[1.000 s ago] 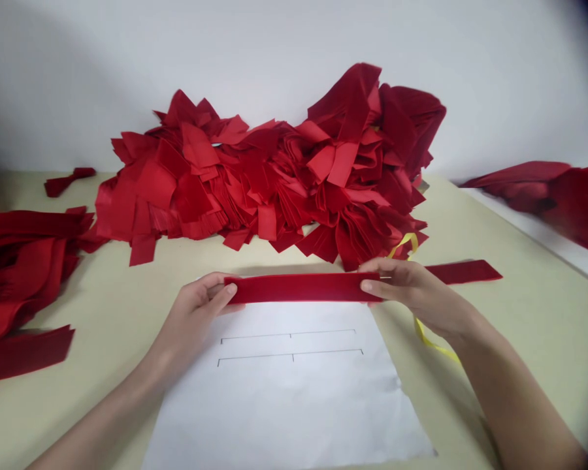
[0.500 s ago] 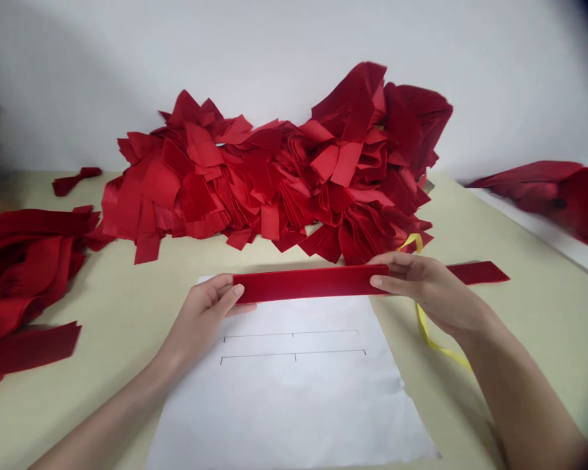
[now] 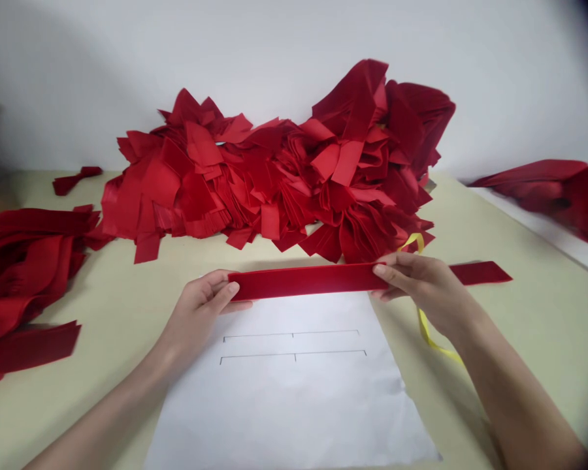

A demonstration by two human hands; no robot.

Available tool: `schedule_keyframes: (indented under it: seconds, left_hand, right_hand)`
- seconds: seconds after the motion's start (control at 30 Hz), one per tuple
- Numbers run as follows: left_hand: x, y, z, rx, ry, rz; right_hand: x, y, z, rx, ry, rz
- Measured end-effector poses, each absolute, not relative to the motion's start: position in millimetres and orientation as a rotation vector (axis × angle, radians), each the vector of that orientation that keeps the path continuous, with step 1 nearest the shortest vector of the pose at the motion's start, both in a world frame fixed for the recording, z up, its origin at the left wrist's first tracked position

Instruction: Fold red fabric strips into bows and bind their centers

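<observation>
A red velvet ribbon strip (image 3: 306,281) is stretched level between my two hands, over the top edge of a white paper sheet (image 3: 294,411). My left hand (image 3: 203,303) pinches its left end, thumb in front. My right hand (image 3: 419,277) grips the right end with the thumb on its front face. Two thin black lines with end and middle ticks are drawn on the paper below the strip. Another piece of red ribbon (image 3: 483,273) shows to the right, beyond my right hand; whether it joins the held strip is hidden.
A large heap of red ribbon pieces (image 3: 274,183) lies along the wall. More red strips (image 3: 29,281) lie at the left, near a small red bow-shaped piece (image 3: 76,181). Yellow tape (image 3: 428,333) curls behind my right wrist. Red fabric (image 3: 558,196) rests on a white board (image 3: 549,232) at right.
My left hand has shifted slightly left and up with the strip's end. My right thumb has moved up to the strip's top edge, and fingers now show below it.
</observation>
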State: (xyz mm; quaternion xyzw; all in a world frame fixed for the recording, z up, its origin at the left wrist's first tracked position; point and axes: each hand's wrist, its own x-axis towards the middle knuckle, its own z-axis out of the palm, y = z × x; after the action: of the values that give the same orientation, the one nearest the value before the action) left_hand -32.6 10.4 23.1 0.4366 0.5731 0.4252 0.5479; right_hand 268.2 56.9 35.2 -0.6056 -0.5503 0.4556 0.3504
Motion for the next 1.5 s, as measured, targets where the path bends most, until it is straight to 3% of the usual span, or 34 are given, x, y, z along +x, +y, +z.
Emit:
schedule_keyframes:
  seconds: [0.63, 1.13, 1.33, 1.5]
  left_hand:
    - [-50.4, 22.2, 21.0, 1.121, 1.502, 0.951]
    - [-89.3, 36.6, 16.2, 1.312, 1.884, 0.754]
    - [-98.3, 40.9, 19.7, 1.204, 1.722, 0.629]
    - [-64.2, 24.5, 26.9, 1.168, 1.471, 0.69]
  right_hand:
    - [247.4, 52.1, 21.8, -1.468, -1.56, 0.972]
    - [253.8, 56.2, 23.1, -1.37, -1.528, 1.217]
    - [250.5, 53.3, 22.1, -1.479, -1.713, 1.078]
    - [217.7, 29.4, 22.9, -1.279, -1.832, 0.856]
